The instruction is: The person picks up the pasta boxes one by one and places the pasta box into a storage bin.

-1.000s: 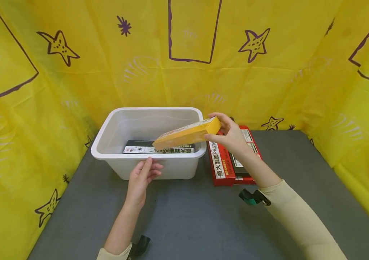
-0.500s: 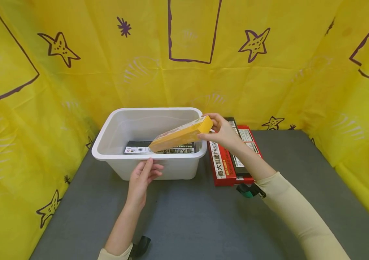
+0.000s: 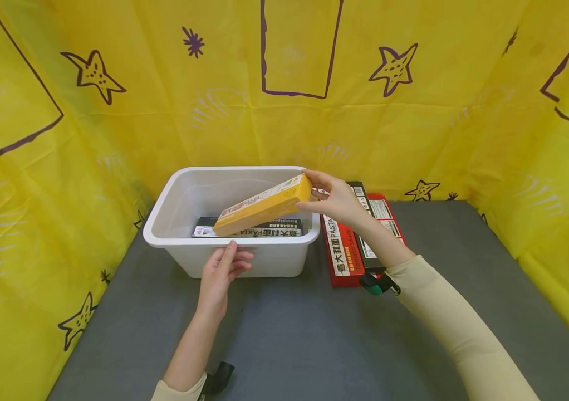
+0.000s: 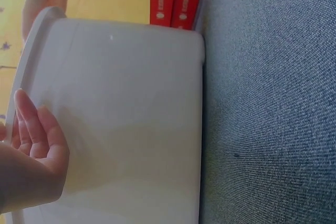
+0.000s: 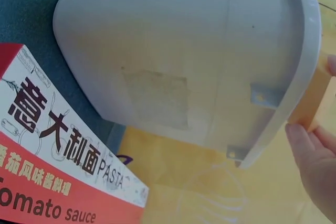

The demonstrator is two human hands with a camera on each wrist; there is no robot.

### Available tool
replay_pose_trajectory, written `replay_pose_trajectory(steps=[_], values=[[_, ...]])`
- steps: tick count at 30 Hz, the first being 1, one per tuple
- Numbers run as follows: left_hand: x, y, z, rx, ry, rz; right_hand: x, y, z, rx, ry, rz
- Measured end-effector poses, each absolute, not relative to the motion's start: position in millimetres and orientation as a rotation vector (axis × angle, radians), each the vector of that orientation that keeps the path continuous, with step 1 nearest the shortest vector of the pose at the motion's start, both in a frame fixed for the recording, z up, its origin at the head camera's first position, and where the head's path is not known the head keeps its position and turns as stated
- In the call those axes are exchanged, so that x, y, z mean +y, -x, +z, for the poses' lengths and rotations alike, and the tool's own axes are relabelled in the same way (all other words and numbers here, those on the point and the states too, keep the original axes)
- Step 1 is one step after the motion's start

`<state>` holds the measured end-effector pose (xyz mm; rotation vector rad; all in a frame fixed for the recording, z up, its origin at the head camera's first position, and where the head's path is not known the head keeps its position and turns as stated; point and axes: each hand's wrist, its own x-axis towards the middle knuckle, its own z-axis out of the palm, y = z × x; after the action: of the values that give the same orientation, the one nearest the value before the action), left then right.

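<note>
The head view shows a yellow box (image 3: 261,206) slanting into a white bin (image 3: 274,260), its left end low beside a black box (image 3: 287,224) and its right end raised near the bin's right rim. Whether the lower end touches the black box is not clear. The person's right hand (image 3: 337,199) pinches that raised end between thumb and fingers. The left hand (image 3: 218,278) has its fingers loosely bent and apart, with the thumb tip at the bin's front rim; how firmly it presses cannot be told.

The yellow box looks like stiff printed carton, probably light enough for one hand, with smooth faces that may slip a little and corners that could dent under a hard squeeze. Held at one end, it likely wants to swing down at the other. A grip across the two long sides, nearer the middle, would balance it better, though the end grip leaves the fingers clearer of the bin's walls.
</note>
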<state>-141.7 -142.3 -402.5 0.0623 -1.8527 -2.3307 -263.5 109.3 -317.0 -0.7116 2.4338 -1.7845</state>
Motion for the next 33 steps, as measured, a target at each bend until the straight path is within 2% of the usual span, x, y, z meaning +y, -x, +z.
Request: replay_pose_trajectory(steps=[7,26,33], values=[[-142,142,-398,-1.874,-0.141,-2.362,105,269,-317,2.466,0.735,-1.721],[-142,141,-400,-1.924,-0.130,-2.345,84,288,-324,2.800,0.868,-1.334],[-143,141,-401,-1.925,-0.118,-2.349,87,285,-324,2.855,0.902,-1.446]])
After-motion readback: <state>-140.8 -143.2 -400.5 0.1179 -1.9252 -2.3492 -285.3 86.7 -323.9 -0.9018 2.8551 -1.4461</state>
